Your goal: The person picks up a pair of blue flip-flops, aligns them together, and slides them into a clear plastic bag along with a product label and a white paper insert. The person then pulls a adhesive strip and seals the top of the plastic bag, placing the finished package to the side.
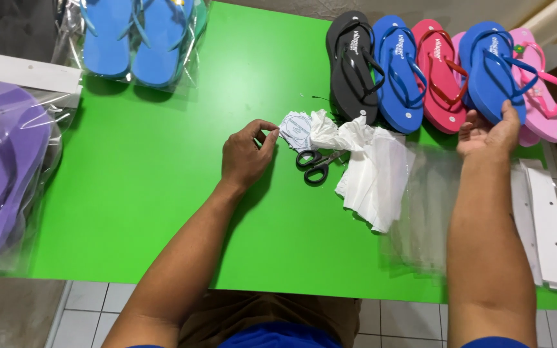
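My left hand rests on the green table, its fingertips pinching a small round white paper tag. My right hand holds the heel of a blue flip-flop that lies over a pink flip-flop. Beside them stands a row: a black flip-flop, another blue one and a red one. Black-handled scissors lie between my hands, next to crumpled white paper.
Clear plastic bags lie flat by my right forearm, with white card strips at the right edge. Bagged light-blue flip-flops sit at the top left, a bagged purple pair at the left edge. Tiled floor shows below.
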